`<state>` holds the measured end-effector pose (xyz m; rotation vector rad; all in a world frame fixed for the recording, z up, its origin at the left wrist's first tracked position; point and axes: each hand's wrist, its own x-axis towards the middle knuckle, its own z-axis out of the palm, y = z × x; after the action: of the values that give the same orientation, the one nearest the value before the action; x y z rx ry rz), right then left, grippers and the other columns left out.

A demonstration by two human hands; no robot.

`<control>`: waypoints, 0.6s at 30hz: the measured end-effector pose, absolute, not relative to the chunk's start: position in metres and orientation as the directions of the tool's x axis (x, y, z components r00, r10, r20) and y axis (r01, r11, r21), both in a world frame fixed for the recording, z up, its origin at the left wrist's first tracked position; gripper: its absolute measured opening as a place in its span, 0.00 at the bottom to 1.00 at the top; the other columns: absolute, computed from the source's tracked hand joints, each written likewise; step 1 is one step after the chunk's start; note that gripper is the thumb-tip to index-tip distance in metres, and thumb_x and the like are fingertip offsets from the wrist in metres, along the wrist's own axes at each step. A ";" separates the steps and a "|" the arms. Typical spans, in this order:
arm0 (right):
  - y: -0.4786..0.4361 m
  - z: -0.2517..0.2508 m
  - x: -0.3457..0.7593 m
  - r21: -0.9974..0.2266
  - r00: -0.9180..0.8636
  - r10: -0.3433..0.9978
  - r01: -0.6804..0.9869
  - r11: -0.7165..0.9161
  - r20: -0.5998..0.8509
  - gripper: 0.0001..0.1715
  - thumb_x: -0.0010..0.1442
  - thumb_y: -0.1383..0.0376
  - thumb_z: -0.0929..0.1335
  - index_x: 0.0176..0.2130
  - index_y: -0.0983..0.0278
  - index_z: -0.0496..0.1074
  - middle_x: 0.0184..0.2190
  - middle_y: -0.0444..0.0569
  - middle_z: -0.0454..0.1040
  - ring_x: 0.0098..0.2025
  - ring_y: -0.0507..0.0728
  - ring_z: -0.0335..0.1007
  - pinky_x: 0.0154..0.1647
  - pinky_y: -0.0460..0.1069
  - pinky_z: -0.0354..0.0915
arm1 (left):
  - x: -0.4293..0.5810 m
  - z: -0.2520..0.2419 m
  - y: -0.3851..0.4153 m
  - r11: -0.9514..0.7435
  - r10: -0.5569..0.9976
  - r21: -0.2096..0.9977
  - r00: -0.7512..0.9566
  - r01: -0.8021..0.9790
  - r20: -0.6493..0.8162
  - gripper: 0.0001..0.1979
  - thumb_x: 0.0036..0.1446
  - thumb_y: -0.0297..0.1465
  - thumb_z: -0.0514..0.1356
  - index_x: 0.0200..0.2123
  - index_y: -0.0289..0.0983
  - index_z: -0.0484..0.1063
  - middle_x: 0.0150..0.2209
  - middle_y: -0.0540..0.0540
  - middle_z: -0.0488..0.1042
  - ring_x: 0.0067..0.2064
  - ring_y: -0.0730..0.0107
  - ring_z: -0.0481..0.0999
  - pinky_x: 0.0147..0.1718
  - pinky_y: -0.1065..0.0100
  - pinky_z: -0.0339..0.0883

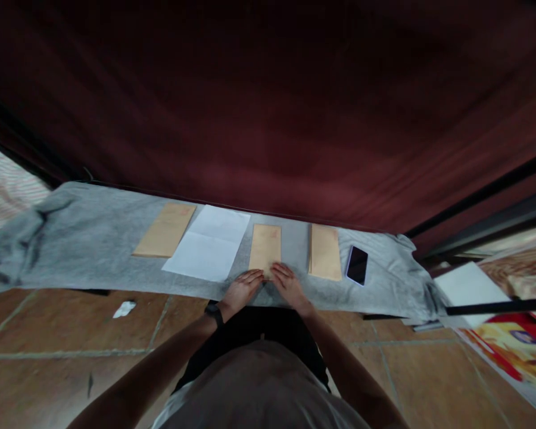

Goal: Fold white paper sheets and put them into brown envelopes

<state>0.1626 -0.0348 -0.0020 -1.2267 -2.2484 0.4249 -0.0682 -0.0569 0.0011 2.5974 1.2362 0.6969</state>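
Note:
A brown paper envelope (265, 245) lies upright before me on the grey cloth, faint reddish print near its top right corner. At its lower left corner, my left hand (242, 290), wearing a dark wristband, grips the near edge with fingers close together. My right hand (289, 287) holds the lower right part, its bent fingertips pressing on the paper. The thumbs are hard to make out. Left of this envelope is a creased white sheet of paper (209, 243). To the right sits a small stack of brown envelopes (324, 251).
More brown envelopes (165, 230) lie left of the white sheet. A phone (357, 265) rests at the right on the grey cloth (93, 238). A dark red curtain (268, 149) rises behind. A crumpled tissue (124, 308) is on the tiled floor; a red-and-yellow package (518, 351) is at far right.

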 end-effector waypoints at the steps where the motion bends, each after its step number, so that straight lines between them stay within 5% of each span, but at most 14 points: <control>1: -0.028 -0.002 0.160 -0.464 -0.477 0.832 0.692 0.554 0.283 0.21 0.72 0.63 0.61 0.59 0.58 0.72 0.60 0.50 0.73 0.64 0.56 0.65 0.66 0.57 0.61 | -0.068 0.002 -0.056 -0.634 0.773 0.362 0.541 0.683 0.333 0.16 0.68 0.26 0.51 0.53 0.37 0.73 0.56 0.43 0.76 0.60 0.65 0.73 0.59 0.59 0.68; 8: 0.030 -0.009 0.136 -0.236 -0.451 0.864 0.835 0.496 0.223 0.24 0.73 0.61 0.59 0.65 0.55 0.64 0.66 0.49 0.65 0.68 0.57 0.60 0.68 0.59 0.57 | -0.067 0.000 -0.054 -0.596 0.802 0.378 0.502 0.708 0.324 0.15 0.69 0.28 0.50 0.52 0.39 0.74 0.54 0.44 0.77 0.57 0.66 0.75 0.58 0.59 0.70; 18: 0.090 -0.013 0.122 -0.291 -0.235 0.943 0.909 0.299 0.235 0.31 0.72 0.56 0.55 0.66 0.67 0.61 0.67 0.59 0.61 0.68 0.62 0.58 0.69 0.63 0.52 | -0.068 0.002 -0.052 -0.589 0.808 0.399 0.512 0.703 0.292 0.15 0.69 0.29 0.49 0.52 0.40 0.74 0.55 0.45 0.77 0.57 0.67 0.75 0.57 0.61 0.71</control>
<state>0.1224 0.0900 -0.0131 -1.6629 -2.2108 0.1310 -0.0676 -0.0522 0.0023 2.5247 1.2843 0.6684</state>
